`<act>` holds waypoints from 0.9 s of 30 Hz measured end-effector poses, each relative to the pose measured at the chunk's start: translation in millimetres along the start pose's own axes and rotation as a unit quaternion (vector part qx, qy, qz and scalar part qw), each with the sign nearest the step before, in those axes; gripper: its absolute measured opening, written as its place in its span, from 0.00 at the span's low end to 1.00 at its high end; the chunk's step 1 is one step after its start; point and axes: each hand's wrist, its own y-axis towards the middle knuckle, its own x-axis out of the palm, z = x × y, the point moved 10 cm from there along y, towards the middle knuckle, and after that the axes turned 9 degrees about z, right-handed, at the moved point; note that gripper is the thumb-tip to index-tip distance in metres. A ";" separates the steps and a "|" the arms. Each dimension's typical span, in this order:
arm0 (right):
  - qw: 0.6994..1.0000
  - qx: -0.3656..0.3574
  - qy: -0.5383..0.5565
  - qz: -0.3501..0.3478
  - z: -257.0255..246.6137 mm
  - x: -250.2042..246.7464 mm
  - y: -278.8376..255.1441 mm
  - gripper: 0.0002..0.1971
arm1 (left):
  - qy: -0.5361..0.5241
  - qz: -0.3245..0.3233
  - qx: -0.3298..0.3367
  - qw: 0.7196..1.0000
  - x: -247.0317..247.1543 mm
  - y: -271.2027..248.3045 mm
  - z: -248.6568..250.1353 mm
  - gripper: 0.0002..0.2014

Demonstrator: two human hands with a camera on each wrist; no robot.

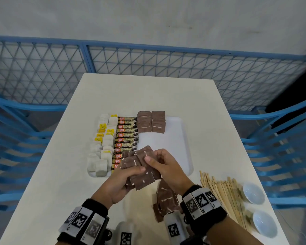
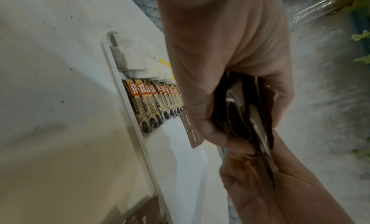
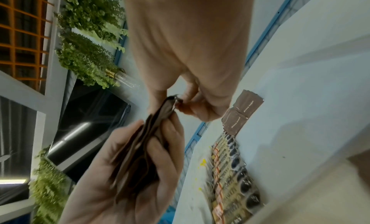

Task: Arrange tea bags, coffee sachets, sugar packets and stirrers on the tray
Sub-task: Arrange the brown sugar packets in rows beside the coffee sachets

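A person stands at a pale counter [image 1: 60, 156], both hands raised just above the near edge of a white tray [image 1: 180, 138]. The left hand [image 1: 120, 184] has its grip closed around a fanned stack of brown sugar packets [image 1: 138, 167], thumb on top and fingers underneath. The right hand [image 1: 166, 167] pinches the upper edge of that same stack with thumb and curled fingers.

On the tray, tea bags [image 1: 102, 149] fill the left side, a column of coffee sachets [image 1: 126, 138] runs beside them, and two short stacks of sugar packets [image 1: 151, 122] sit at the far end. More loose sugar packets [image 1: 164, 198] lie on the counter under the right wrist. Wooden stirrers [image 1: 224, 193] lie in a heap on the counter to the right, beside two small white bowls [image 1: 253, 192].
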 end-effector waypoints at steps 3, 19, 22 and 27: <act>1.000 -0.010 0.002 0.018 -9.1 0.6 8.4 0.09 | -0.011 0.000 -0.003 1.000 -13.0 5.7 4.4 0.16; 0.991 0.022 -0.024 0.127 0.0 -21.4 71.0 0.07 | -0.026 0.075 0.006 0.997 -96.4 31.3 36.0 0.18; 0.978 0.011 -0.165 0.129 3.6 -35.1 103.8 0.08 | -0.044 0.089 0.016 0.995 -105.2 33.6 39.5 0.18; 0.928 -0.044 -0.361 0.085 -9.3 -28.0 151.3 0.02 | -0.062 0.105 0.046 0.991 -113.8 35.0 46.4 0.28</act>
